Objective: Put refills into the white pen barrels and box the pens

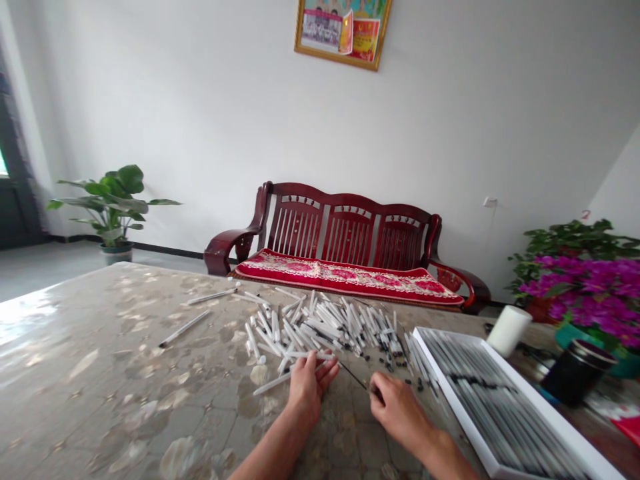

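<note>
My left hand (309, 385) holds a whitish pen barrel (300, 355) between thumb and fingers, in front of the pile. My right hand (395, 399) is closed on the near end of a thin dark pen refill (354, 375). The refill slants up toward the barrel's right end; whether its tip is inside I cannot tell. Another long white barrel (273, 385) passes beside my left hand, and I cannot tell if it is held too. Behind both hands spreads a heap of loose white pen barrels (325, 323). Small black plugs (387, 357) are scattered at its right side.
A white box (493, 460) full of grey-clear pens stands to the right. Beyond it are a white roll (509, 331), a black cup (577, 373) and purple flowers (590, 293). Two pens (185, 329) lie apart at left. A red wooden bench (345, 227) stands behind the table.
</note>
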Motion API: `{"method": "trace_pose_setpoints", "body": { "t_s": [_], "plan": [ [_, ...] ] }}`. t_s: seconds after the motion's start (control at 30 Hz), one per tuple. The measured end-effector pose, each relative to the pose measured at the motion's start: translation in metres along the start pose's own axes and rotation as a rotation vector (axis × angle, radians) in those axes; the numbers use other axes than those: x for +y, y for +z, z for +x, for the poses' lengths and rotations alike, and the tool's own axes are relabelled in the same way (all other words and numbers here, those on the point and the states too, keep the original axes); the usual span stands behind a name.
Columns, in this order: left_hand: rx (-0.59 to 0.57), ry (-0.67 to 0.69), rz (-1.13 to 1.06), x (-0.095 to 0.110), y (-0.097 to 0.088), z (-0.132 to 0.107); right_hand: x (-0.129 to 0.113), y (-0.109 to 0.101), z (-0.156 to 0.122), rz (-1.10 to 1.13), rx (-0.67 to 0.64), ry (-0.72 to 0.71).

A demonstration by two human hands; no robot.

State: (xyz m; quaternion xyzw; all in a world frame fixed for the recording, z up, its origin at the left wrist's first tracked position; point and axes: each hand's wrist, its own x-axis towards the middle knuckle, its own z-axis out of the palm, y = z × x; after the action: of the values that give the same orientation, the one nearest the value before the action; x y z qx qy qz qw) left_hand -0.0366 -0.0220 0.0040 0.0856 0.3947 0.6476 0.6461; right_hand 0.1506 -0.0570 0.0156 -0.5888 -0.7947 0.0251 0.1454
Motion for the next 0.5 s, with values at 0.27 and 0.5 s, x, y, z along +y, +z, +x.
{"method": "trace_pose_setpoints", "body": {
  "t_s": [0.27, 0.5],
  "plan": [
    [-0.021, 0.007, 0.087, -0.003, 0.002, -0.001, 0.004, 0.000, -0.002, 0.057, 0.027, -0.051],
    [-0.194, -0.038, 0.160, -0.016, 0.004, -0.005, 0.000, -0.001, 0.019, 0.618, 0.165, 0.011]
  ]
}}
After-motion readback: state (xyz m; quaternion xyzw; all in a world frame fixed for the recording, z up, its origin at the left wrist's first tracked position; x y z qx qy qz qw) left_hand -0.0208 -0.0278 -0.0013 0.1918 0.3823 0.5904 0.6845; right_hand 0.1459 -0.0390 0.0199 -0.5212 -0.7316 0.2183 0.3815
